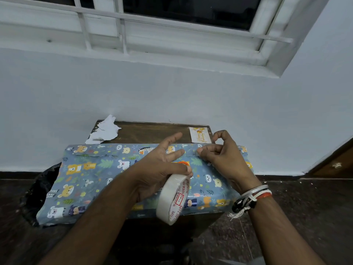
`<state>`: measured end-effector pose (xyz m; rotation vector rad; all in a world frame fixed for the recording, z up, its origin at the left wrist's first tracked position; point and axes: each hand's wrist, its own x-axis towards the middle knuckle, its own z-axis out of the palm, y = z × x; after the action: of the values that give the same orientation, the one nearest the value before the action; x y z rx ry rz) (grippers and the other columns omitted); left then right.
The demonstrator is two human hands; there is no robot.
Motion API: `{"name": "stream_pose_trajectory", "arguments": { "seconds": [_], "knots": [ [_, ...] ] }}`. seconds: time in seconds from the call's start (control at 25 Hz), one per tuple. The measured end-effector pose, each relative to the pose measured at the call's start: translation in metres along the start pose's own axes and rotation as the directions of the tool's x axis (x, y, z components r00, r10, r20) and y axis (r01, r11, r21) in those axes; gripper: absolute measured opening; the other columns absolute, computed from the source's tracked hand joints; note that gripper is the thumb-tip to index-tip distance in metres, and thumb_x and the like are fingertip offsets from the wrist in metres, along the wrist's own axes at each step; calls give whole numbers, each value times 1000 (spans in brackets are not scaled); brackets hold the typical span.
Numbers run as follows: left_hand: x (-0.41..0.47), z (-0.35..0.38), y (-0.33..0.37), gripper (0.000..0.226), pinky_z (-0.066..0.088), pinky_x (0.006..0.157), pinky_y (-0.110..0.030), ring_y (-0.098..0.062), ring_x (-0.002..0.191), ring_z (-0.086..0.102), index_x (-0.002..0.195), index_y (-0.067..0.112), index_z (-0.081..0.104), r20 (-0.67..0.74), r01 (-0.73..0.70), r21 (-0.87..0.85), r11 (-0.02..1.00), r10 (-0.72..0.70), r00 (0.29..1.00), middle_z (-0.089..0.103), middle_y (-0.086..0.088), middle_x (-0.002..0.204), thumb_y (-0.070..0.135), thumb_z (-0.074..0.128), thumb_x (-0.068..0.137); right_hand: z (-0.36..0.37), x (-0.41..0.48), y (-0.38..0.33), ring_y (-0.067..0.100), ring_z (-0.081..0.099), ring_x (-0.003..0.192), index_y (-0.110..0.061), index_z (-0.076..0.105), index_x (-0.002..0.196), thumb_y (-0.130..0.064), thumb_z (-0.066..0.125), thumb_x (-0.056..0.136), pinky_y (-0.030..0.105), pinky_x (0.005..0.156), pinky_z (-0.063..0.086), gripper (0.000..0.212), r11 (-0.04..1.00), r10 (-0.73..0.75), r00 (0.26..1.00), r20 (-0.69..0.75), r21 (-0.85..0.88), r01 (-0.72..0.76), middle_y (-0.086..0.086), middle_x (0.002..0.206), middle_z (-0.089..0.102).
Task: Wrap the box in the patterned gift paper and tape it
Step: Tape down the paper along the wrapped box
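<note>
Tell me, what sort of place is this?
Probably a room in a home: a barred window in a plain painted wall, a small wooden table against it, and a birthday card behind the box being gift-wrapped.

The box point(133, 211), a wide flat block, lies across the centre of the frame, its top and near side covered in blue gift paper point(80, 169) printed with bears, rabbits and leaves. A folded paper edge runs along its far top side. The white tape roll point(172, 199), lettered in red, is tilted on edge at lower centre, over the box's near edge
</note>
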<state>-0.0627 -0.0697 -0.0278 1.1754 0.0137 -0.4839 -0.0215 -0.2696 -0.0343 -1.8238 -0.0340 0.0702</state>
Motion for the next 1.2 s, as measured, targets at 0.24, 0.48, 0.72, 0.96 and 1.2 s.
{"name": "stream_pose_trajectory", "arguments": {
  "seconds": [0.24, 0.48, 0.72, 0.96, 1.2],
  "knots": [
    [0, -1, 1, 98, 60, 75, -40, -30, 77, 74, 146, 42, 42, -15, 16, 17, 1000, -16, 1000, 46, -14, 154, -16, 76, 75, 2, 4, 1, 8, 63, 60, -23, 38, 102, -9, 74, 93, 24, 61, 51, 39, 998, 1, 999, 37, -68, 1, 14, 85, 75],
    [0, 1, 2, 104, 60, 81, -43, -29, 80, 74, 146, 43, 41, -29, 25, 22, 999, -24, 999, 46, -13, 154, -12, 82, 68, 9, 2, 3, 17, 64, 65, -23, 36, 99, -5, 74, 92, 36, 73, 56, 42, 997, 75, 997, -7, 19, -75, 18, 80, 71],
    [0, 1, 0, 106, 58, 84, -45, -29, 78, 74, 147, 43, 40, -33, 18, 26, 999, -18, 999, 47, -11, 155, -5, 79, 61, 20, 4, 8, 18, 65, 63, -23, 35, 99, -2, 74, 90, 38, 74, 58, 45, 991, 123, 988, -92, 67, -117, 11, 79, 73],
    [0, 2, 1, 102, 57, 85, -46, -28, 77, 74, 147, 42, 39, -52, 22, 37, 999, -20, 998, 48, -12, 153, -15, 78, 72, 23, 9, 13, 26, 69, 65, -32, 32, 91, -15, 75, 82, 52, 77, 60, 47, 971, 40, 984, -176, -227, -80, 9, 75, 76],
    [0, -1, -1, 106, 54, 93, -52, -30, 80, 74, 147, 43, 40, -50, 41, 24, 999, -39, 998, 47, -10, 154, -9, 80, 63, 28, 18, 5, 28, 65, 75, -19, 37, 102, -19, 75, 77, 30, 55, 40, 45, 864, -46, 986, -162, -502, -42, 7, 86, 70]
  ]
}}
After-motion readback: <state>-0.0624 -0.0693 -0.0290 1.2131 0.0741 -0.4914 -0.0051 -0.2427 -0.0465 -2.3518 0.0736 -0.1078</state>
